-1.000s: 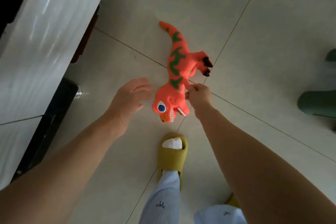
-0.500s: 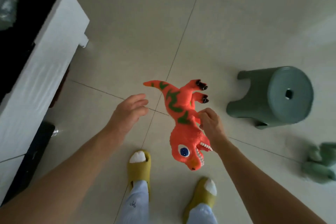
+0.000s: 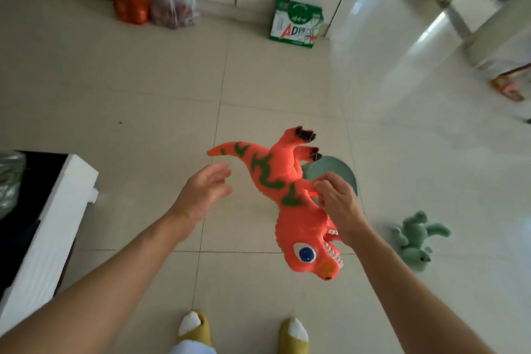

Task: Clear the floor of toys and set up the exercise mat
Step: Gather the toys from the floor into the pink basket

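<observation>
An orange toy dinosaur with green stripes hangs in the air above the tiled floor, head down toward me and tail pointing left. My right hand pinches it by a small front limb near the neck. My left hand hovers just left of the dinosaur's back, fingers relaxed and spread, not touching it. A small green plush toy lies on the floor to the right. No exercise mat is in view.
A green plastic stool stands partly hidden behind the dinosaur and my right hand. A white cabinet runs along the left. At the far wall sit an orange bag, a clear bag and a green-and-white carton. My feet wear yellow slippers.
The dinosaur has been lifted off the floor by my right hand and raised higher. The view has tilted up, showing the far wall. My left hand stays beside it, holding nothing.
</observation>
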A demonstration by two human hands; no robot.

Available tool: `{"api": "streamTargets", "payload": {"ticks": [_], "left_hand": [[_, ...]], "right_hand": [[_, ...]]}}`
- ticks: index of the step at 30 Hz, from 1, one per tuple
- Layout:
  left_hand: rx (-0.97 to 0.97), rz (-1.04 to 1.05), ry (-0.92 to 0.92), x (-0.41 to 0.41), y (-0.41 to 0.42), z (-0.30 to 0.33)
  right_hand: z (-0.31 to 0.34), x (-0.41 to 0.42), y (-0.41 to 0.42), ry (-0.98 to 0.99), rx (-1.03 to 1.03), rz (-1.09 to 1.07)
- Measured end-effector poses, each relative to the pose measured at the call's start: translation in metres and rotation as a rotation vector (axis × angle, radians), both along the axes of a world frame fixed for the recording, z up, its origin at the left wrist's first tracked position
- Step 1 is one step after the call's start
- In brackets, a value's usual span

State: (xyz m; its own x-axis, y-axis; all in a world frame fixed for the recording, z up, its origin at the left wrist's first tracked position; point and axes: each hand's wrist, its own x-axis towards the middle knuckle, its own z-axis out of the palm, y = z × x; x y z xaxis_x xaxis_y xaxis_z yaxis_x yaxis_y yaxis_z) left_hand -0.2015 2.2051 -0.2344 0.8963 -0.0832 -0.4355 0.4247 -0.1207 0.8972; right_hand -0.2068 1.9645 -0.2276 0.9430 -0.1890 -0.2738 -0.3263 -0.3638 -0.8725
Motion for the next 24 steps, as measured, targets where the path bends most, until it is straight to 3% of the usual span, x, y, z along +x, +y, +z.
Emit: {"api": "streamTargets", "payload": {"ticks": [7,15,20,24], "left_hand": [[0.239,-0.296,-0.349,0.025,-0.037,0.086],[0.535,-0.726,-0.542,0.028,-0.118,0.136],[0.545,-0.83,-0.501,0.014,-0.168,0.139],[0.517,-0.862,-0.379,-0.003,-0.21,0.144]], "right_hand": [[0.116,-0.038,-0.053,-0.143,0.015,-0.096],[0.184,-0.097,-0.13,-0.132,0.125,-0.038],[0.213,-0.132,-0.191,-0.113,0.231,0.031],[0.223,-0.148,-0.241,-0.055,0.107,0.066]]}}
